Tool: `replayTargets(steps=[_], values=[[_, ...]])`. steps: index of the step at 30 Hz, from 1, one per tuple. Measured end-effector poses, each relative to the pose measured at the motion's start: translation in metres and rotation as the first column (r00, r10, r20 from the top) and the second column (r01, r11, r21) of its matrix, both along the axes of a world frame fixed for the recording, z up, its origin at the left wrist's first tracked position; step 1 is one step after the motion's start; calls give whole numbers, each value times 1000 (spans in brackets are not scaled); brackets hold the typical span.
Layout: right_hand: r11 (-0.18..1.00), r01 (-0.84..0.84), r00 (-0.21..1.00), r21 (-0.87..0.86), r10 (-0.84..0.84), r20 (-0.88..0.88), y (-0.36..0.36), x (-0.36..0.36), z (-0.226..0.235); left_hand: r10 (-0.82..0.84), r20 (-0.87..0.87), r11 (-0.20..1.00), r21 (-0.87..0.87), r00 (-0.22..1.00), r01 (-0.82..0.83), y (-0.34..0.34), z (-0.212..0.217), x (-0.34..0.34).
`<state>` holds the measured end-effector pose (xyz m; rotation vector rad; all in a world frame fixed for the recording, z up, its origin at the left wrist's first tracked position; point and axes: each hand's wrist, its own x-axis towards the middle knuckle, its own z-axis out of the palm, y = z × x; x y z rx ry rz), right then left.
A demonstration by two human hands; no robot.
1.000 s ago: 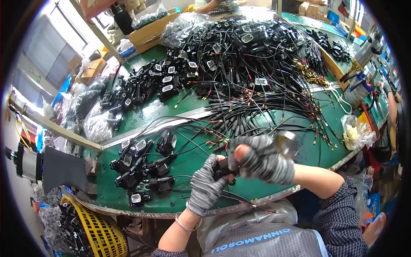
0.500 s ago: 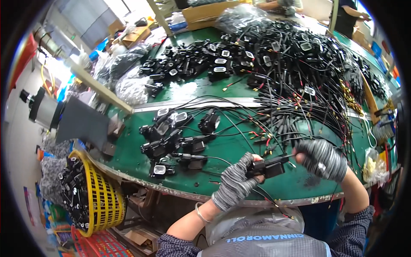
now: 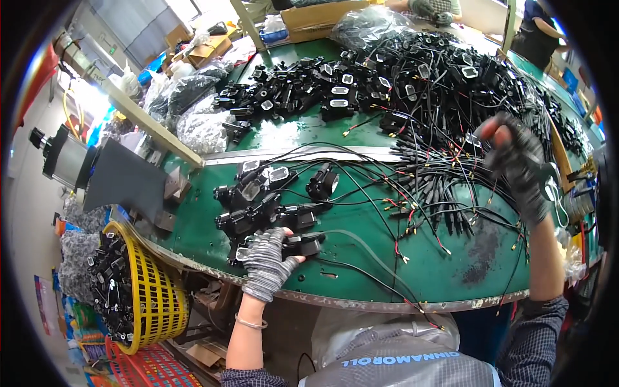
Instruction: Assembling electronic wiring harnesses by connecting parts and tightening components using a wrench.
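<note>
My left hand (image 3: 267,261), in a grey striped fingerless-style glove, is closed around a small black plastic unit (image 3: 306,246) at the near left of the green table. Its exact kind I cannot tell; a thin black cable trails off to the right. Several similar black units (image 3: 242,219) with clear windows lie beside and beyond that hand. Higher up on the right, my gloved right hand (image 3: 516,161) hovers near a spread of black cables (image 3: 442,193) with red and gold ends. Motion smears its fingers, so its grip does not show.
Behind the cables rises a large heap of black units (image 3: 348,84). A yellow basket (image 3: 155,297) of black parts stands below the table's left edge, by a dark plate on a machine (image 3: 126,184). Other people (image 3: 541,32) are at the far side.
My left hand has moved left with a black unit, to the group on the table. My right hand has gone up and away from it, toward the cables.
</note>
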<state>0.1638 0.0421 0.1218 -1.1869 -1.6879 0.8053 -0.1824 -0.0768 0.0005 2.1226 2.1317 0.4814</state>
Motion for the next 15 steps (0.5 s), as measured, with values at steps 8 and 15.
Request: replayTargets(steps=[8, 15], values=[[760, -520, 773, -389, 225, -593, -54, -44, -95, -97, 476, 925, -280, 874, 255, 23, -3, 93], [887, -398, 839, -235, 248, -484, -85, -31, -107, 46, 862, 901, -253, 505, 351, 33, -19, 131]])
